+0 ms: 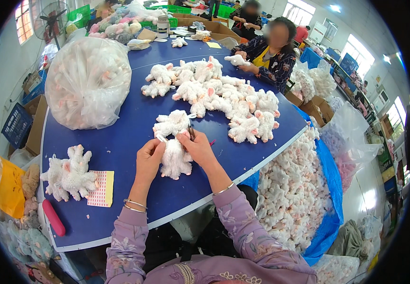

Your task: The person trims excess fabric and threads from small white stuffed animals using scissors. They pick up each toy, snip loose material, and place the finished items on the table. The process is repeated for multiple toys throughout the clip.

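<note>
Yellow bag: at the left edge of the frame, next to fluffy brown toys [29, 182], below a blue crate [16, 124].
Pink case: a long, rounded case [53, 217] at the lower left, lying along the edge of the blue tabletop [119, 142].
Loose toys: a small cluster of white fluffy toys [70, 174] at the left of the frame, just above the case.
Big clear bag: stuffed with pale toys, the bag [89, 102] sits on the tabletop at the upper left.
Sheet: a pale yellow sheet [104, 188] with rows of small red marks, touching the loose toys.
Left hand: the hand [148, 158] is closed in a pinch at the upper end of the white toy [175, 160], by a small white loop.
White toy: near the middle of the frame, between the two hands, with another toy [171, 124] just above it.
Right hand: the hand [196, 146] is closed around a dark tool [192, 133], fingers against the white toy; the tool's kind is unclear.
Toy pile: a wide heap [224, 94] of white toys with pink parts, upper middle.
Co-worker: a seated person [280, 59] at the upper right, holding a small white toy [237, 60].
Blue sack: its rim [336, 199] surrounds many white toys, right of the tabletop.
</note>
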The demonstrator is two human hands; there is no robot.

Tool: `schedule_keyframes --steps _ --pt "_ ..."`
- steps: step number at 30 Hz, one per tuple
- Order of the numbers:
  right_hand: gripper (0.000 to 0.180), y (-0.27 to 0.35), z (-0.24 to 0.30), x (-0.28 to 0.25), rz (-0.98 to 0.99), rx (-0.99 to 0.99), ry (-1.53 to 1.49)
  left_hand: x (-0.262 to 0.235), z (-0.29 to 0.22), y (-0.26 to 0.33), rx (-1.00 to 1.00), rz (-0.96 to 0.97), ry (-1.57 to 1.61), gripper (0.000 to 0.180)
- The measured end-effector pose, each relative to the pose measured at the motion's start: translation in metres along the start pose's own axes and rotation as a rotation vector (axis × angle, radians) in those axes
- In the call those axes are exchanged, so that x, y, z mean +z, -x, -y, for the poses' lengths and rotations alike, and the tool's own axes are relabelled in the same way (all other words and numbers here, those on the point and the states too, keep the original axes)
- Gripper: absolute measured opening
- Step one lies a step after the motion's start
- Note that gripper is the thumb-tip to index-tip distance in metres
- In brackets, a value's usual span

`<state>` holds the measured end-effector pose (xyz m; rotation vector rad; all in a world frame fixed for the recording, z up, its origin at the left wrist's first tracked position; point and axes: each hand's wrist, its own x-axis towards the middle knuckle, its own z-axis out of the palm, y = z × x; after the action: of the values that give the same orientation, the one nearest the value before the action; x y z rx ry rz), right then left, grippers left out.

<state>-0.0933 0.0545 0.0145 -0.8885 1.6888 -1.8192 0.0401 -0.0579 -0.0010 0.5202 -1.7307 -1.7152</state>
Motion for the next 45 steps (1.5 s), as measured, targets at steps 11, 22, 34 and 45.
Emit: schedule_keyframes --steps 11,22,34,45 --pt "0.018 -0.003 -0.006 -0.009 -0.151 0.031 -0.319 0.006 -0.011 0.008 0.124 0.128 -0.273 0.048" --pt "0.024 -0.006 -0.013 -0.023 -0.202 0.022 -0.491 0.004 -0.002 0.0 -0.018 0.015 0.1 0.02" --pt "0.021 0.018 0.002 0.004 0.095 0.281 -0.287 0.006 -0.003 -0.005 -0.001 -0.22 0.549 0.023" --pt "0.015 0.025 0.013 -0.015 -0.006 0.095 -0.236 -0.016 -0.014 -0.012 -0.055 -0.226 0.665 0.018"
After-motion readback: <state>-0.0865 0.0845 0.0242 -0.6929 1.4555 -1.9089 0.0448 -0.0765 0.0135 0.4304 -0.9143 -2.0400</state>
